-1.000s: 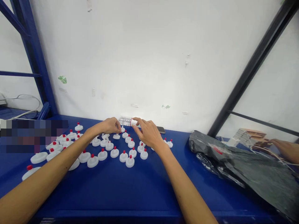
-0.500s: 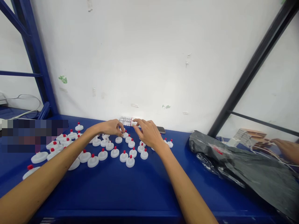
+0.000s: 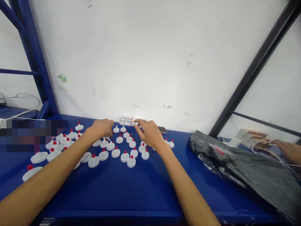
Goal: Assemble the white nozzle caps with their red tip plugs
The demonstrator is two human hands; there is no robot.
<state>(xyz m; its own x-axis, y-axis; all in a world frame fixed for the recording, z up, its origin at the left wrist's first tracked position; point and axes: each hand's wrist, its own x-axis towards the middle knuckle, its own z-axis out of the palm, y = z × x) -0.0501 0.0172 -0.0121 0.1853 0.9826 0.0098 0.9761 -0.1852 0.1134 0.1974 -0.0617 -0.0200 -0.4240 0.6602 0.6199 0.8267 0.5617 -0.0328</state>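
Several white round plastic lids with spouts, most with red tips, are spread over the blue table; one red-tipped lid (image 3: 119,139) stands between my hands. My left hand (image 3: 103,127) is over the back of the group, fingers curled downward near lids and a red tip. Whatever those fingers hold, if anything, is hidden. Just to its right are two white lids without red tips, one (image 3: 116,129) beside the other (image 3: 123,129). My right hand (image 3: 150,133) hovers above the lids at right, thumb apart from the fingers, holding nothing visible.
A clear plastic bottle (image 3: 125,121) lies against the wall, with a phone (image 3: 162,129) to its right. A grey plastic bag (image 3: 246,166) covers the table's right side. Another person's hand (image 3: 285,150) is at far right. Blue and black rack posts stand at both sides.
My left hand has moved left, uncovering the two lids without red tips. The lid that was beneath its fingers now shows a red tip. My right hand is nearly still.
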